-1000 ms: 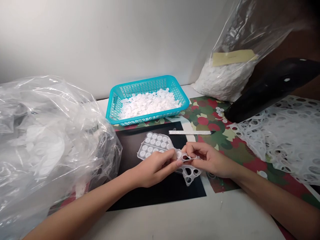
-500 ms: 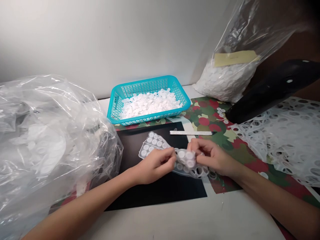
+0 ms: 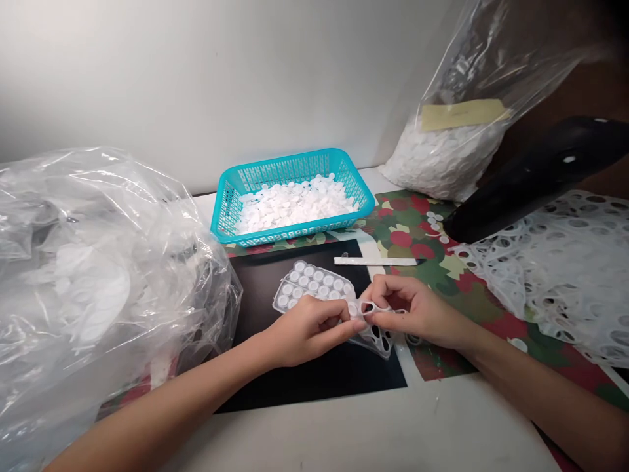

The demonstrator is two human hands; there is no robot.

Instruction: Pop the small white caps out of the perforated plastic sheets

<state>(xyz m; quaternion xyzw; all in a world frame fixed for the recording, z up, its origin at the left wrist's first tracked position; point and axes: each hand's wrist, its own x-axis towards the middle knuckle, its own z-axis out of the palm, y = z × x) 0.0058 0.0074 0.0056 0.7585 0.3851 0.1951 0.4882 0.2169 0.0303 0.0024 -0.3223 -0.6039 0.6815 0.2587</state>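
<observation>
Over a black mat [image 3: 304, 380], both hands grip a translucent plastic sheet [image 3: 314, 283] with rows of round white discs. My left hand [image 3: 314, 328] pinches the sheet between thumb and fingers, near a white disc at its middle. My right hand [image 3: 405, 305] is closed on the right end, where the sheet shows empty round holes. The left part of the sheet still carries its discs and lies tilted above the mat. My fingers hide part of the sheet between them.
A turquoise basket [image 3: 295, 233] of loose white discs stands behind. A large clear plastic bag [image 3: 98, 295] fills the left. At right are a disc-filled bag [image 3: 442, 157], a dark rounded object [image 3: 531, 180] and a pile of punched-out sheets [image 3: 565, 275]. A white strip-like tool [image 3: 376, 261] lies behind my hands.
My left hand has shifted slightly right, closer to my right hand. The sheet's right end has turned and opened out, and more of its left rows show.
</observation>
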